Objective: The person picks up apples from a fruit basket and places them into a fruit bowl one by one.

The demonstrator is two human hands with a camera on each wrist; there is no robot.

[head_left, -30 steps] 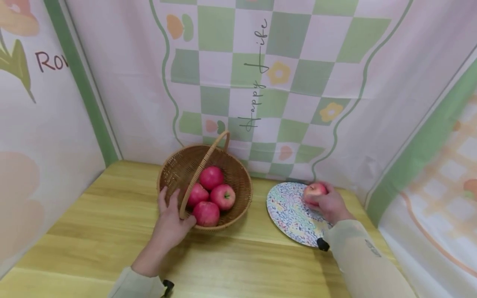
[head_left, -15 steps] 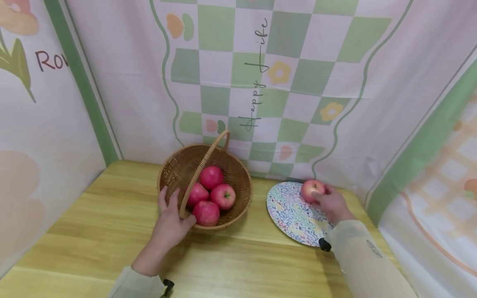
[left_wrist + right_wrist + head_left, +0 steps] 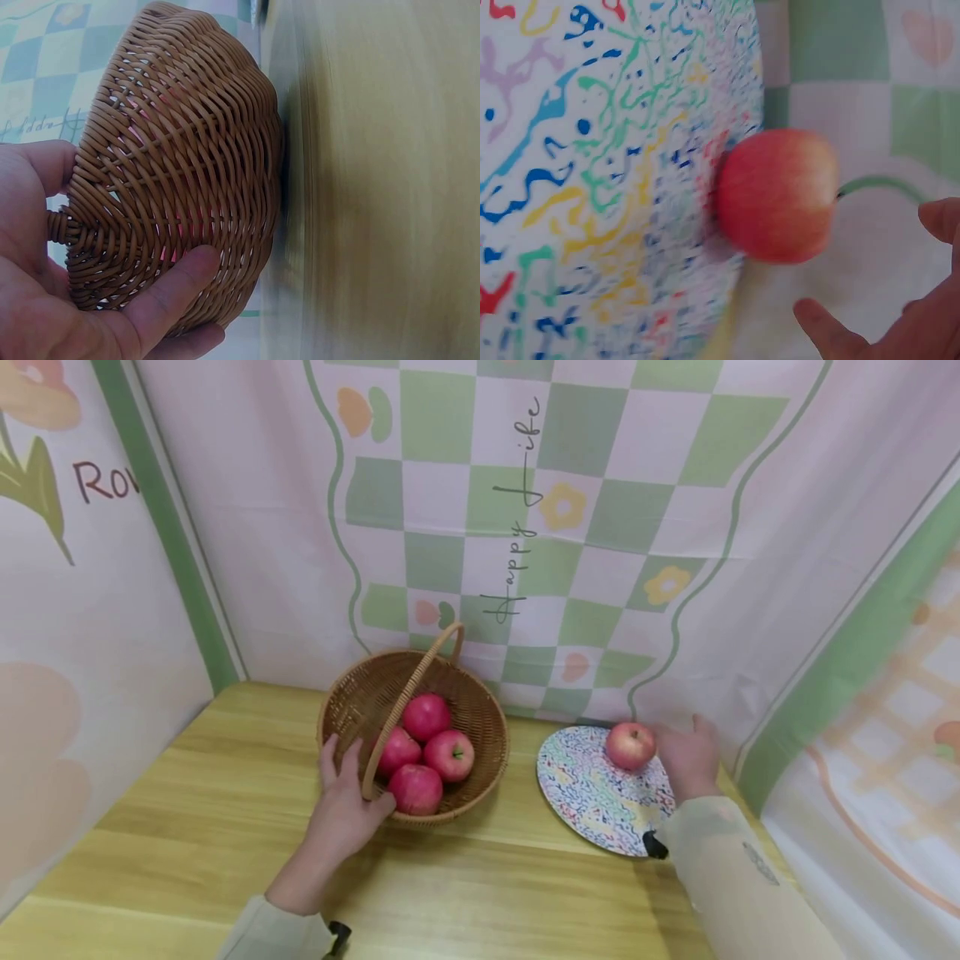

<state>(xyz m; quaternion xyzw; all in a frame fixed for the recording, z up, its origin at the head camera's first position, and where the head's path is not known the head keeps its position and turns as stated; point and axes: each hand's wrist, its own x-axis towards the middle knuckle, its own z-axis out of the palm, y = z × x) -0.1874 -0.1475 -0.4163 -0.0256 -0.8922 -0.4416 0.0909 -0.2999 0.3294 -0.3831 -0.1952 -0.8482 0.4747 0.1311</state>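
Note:
A brown wicker basket (image 3: 487, 735) with an arched handle holds several red apples (image 3: 448, 756). My left hand (image 3: 347, 814) grips its near left side by the foot of the handle. In the left wrist view, the thumb is at the rim and the fingers (image 3: 176, 289) lie along the woven outer wall. A round plate (image 3: 585, 802) with colourful squiggles lies to the right, and a single pinkish-red apple (image 3: 630, 746) sits near its far edge. Just right of that apple, my right hand (image 3: 688, 760) is apart from it, with its fingers spread and holding nothing.
The wooden table (image 3: 450, 893) runs back to a hanging cloth (image 3: 510, 510) with green and white checks, close behind basket and plate. More printed cloth (image 3: 877, 752) closes off the right side, near my right arm.
My right hand has let go of the apple on the plate and drawn off to the right. Earlier it shifted the apple slightly left. The left hand and basket stay put.

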